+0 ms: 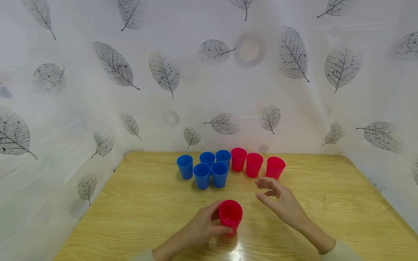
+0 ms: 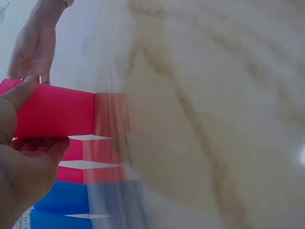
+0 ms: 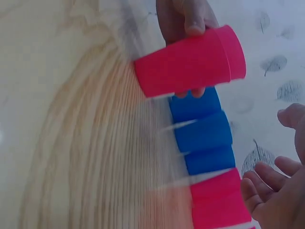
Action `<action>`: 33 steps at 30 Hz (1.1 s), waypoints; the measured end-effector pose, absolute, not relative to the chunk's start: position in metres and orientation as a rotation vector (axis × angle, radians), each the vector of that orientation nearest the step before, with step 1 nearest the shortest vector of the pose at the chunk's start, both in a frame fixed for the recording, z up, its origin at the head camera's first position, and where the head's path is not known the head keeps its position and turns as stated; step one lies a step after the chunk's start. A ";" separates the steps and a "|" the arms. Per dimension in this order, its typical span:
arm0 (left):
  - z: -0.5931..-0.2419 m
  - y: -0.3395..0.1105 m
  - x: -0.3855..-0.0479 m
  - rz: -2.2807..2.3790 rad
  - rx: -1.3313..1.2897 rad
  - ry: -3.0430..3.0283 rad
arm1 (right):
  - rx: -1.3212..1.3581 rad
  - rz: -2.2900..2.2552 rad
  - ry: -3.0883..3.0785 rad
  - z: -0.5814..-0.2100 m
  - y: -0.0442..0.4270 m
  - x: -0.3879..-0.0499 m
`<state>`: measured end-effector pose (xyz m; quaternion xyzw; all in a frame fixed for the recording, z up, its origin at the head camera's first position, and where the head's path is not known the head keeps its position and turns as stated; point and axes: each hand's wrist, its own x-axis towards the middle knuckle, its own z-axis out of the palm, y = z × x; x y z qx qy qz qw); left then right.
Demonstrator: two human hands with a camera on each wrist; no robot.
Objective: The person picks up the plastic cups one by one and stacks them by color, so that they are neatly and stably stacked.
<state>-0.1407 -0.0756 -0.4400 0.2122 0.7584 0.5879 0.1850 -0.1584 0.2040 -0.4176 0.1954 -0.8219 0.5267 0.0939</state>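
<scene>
Near the front of the table, my left hand [image 1: 203,225] grips a red plastic cup [image 1: 231,214] from its left side, thumb in front. A second rim line near the cup's mouth in the right wrist view suggests another red cup [image 3: 190,64] nested in it. The held cup stands upright, its base at or near the tabletop. My right hand [image 1: 286,206] hovers to the right, fingers apart and loosely bent, holding nothing. Just beyond its fingertips stands the rightmost red cup [image 1: 275,167] of the back group; the hand partly covers its base in the head view.
Two more red cups [image 1: 254,165] stand left of that one. Several blue cups [image 1: 202,175] sit close together further left, all mouth up. The wooden table [image 1: 137,203] ends at a white curtain with leaf prints [image 1: 225,90] behind and on both sides.
</scene>
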 end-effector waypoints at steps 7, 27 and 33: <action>-0.442 -0.079 -0.151 1.642 0.626 2.149 | 0.351 1.482 -2.430 -0.422 0.232 -0.172; -0.442 -0.080 -0.156 1.682 0.641 2.140 | 0.112 1.459 -2.488 -0.434 0.281 -0.218; -0.441 -0.080 -0.155 1.682 0.630 2.139 | 0.143 1.470 -2.567 -0.440 0.283 -0.232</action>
